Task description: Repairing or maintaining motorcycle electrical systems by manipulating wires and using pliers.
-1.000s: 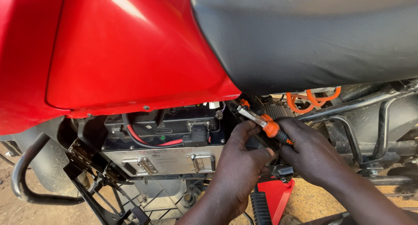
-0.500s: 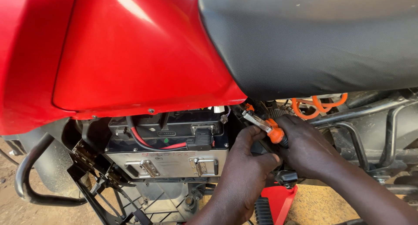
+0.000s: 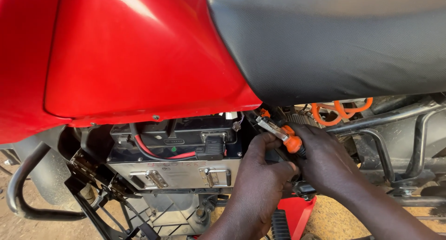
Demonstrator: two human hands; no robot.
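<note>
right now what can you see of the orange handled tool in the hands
The tool has a bright orange grip with a black end and a silvery metal head, looking like pliers or a similar hand tool. It lies slanted, head up-left toward the dark gap under the black seat. The right hand wraps the grip; the left hand touches it from below. Its tip is partly hidden.

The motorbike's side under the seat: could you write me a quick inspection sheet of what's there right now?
Surface: sandy ground below the bike.
Job's things: orange-handled tool under the black seat.
Clutter: nothing seen.
Hands: right hand grips the tool; left hand beside it, its hold hidden.
Cables: red and black cables on the battery box; orange cables behind.
Surroundings: red side panel, black frame tubes.
</note>
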